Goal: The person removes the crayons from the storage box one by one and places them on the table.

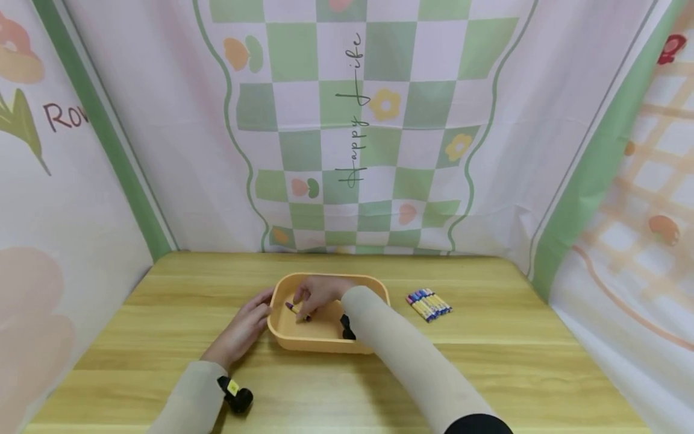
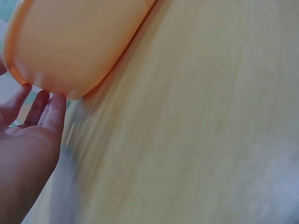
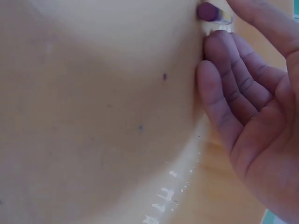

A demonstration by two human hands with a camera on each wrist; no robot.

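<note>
A shallow orange plastic bin [image 1: 331,345] sits on the wooden table. My right hand [image 1: 321,292] reaches inside it, its fingers at a purple-tipped crayon [image 1: 293,308] with a yellow wrapper. In the right wrist view, the crayon's purple end [image 3: 208,11] shows between the thumb and the curled fingers of my right hand [image 3: 252,102]; the contact itself is partly hidden. My left hand [image 1: 245,325] rests against the bin's left outer side. Its fairly straight fingertips touch the bin wall [image 2: 79,42] in the left wrist view.
Right of the bin, several yellow-wrapped crayons [image 1: 429,304] lie side by side in a row on the table [image 1: 488,361]. A patterned curtain [image 1: 347,150] hangs behind the table's far edge. Small dark marks [image 3: 164,76] dot the bin's inside.
</note>
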